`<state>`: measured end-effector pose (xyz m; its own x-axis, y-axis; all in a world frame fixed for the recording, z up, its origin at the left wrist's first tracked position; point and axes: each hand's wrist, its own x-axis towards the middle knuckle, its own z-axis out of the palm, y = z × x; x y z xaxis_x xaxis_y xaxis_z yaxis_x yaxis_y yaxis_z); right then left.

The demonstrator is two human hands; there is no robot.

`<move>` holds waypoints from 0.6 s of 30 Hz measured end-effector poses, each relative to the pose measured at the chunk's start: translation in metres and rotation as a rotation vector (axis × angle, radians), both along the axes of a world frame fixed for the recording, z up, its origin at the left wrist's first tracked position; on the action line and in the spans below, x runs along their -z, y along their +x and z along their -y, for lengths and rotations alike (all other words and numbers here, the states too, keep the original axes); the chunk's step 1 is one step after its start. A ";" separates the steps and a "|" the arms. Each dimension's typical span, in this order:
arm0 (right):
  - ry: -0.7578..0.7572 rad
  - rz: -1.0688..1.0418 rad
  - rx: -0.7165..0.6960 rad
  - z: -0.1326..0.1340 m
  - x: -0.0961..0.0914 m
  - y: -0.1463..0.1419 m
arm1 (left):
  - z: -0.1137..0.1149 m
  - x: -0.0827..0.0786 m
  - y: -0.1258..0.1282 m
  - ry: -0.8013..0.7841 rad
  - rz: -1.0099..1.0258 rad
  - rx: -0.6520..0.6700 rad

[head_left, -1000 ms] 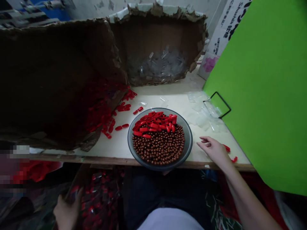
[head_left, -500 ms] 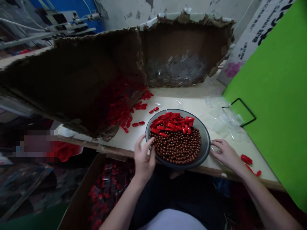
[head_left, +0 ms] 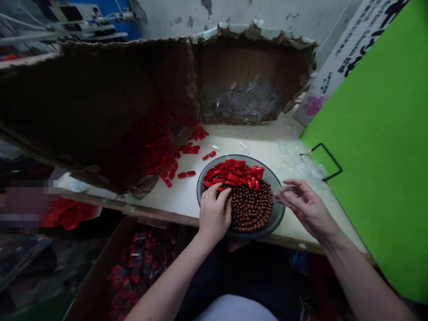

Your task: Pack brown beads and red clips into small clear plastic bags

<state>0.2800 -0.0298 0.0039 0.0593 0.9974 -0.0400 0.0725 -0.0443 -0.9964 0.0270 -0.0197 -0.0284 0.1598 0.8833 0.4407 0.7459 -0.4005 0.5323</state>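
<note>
A grey bowl (head_left: 278, 218) stands at the table's front edge. It holds brown beads (head_left: 252, 209), with glossy red plastic pieces (head_left: 230, 171) heaped at the far side. My left hand (head_left: 216, 214) reaches over the bowl's left rim, its fingers apart and curled above the beads close to the red pieces. Whether its fingertips touch a piece is hidden. By the right rim, my right hand (head_left: 307, 207) pinches a small clear plastic case (head_left: 283, 195) between thumb and fingers.
Torn cardboard boxes stand behind: the left box (head_left: 100, 98) spills red pieces (head_left: 167, 156), the right box (head_left: 230, 58) holds clear cases (head_left: 247, 100). A green panel (head_left: 374, 147) borders the right side. Below the table, a carton holds red-and-clear items (head_left: 140, 263).
My left hand has moved from the bowl's outer left side to over the beads. My right hand has risen at the right rim, with the clear case now showing in its fingers.
</note>
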 end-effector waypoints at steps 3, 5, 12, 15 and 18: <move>0.089 0.359 -0.212 -0.015 0.004 -0.013 | 0.001 -0.001 0.001 -0.046 0.004 -0.012; 0.156 0.620 -0.342 -0.026 0.003 -0.019 | 0.001 -0.001 0.001 -0.076 -0.001 -0.015; 0.090 0.629 -0.459 -0.041 -0.007 -0.028 | 0.003 0.000 0.000 -0.096 0.009 -0.010; 0.134 0.692 -0.511 -0.043 -0.001 -0.022 | 0.003 -0.001 0.000 -0.093 0.011 -0.008; 0.262 1.010 -0.559 -0.047 0.011 -0.018 | 0.003 -0.003 0.000 -0.123 -0.004 -0.004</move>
